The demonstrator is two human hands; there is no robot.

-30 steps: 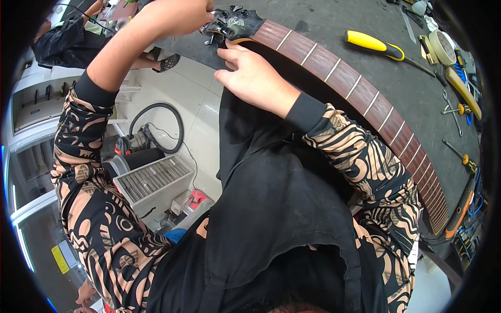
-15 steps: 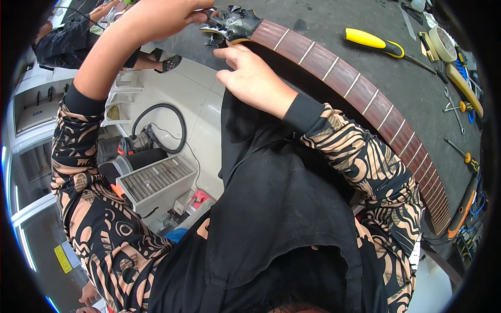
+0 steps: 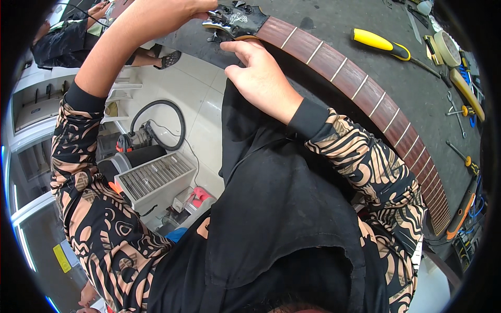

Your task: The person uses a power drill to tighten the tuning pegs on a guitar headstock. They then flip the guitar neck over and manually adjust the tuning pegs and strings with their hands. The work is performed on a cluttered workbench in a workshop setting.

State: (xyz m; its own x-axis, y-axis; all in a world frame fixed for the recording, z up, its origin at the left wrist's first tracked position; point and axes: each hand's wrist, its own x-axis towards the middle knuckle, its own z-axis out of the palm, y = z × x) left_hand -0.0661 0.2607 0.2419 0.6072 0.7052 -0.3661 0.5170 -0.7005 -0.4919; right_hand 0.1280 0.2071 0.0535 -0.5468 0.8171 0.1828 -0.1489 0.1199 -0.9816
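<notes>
A brown wooden guitar neck (image 3: 369,96) stretches along the dark grey table (image 3: 323,21), no strings visible, metal tuners (image 3: 214,37) mounted, left hand (image 3: 190,8) there, grip unclear, right hand (image 3: 263,78) nearby, fingers loosely parted

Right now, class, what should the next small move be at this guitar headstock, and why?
Probably brace the guitar headstock more firmly with the right hand: the left hand is at the tuning pegs, while the right thumb stands clear of the fretted neck, so that support looks loose.

Tool (image 3: 380,44) on workbench (image 3: 334,23) (beyond guitar neck (image 3: 349,78))
</notes>
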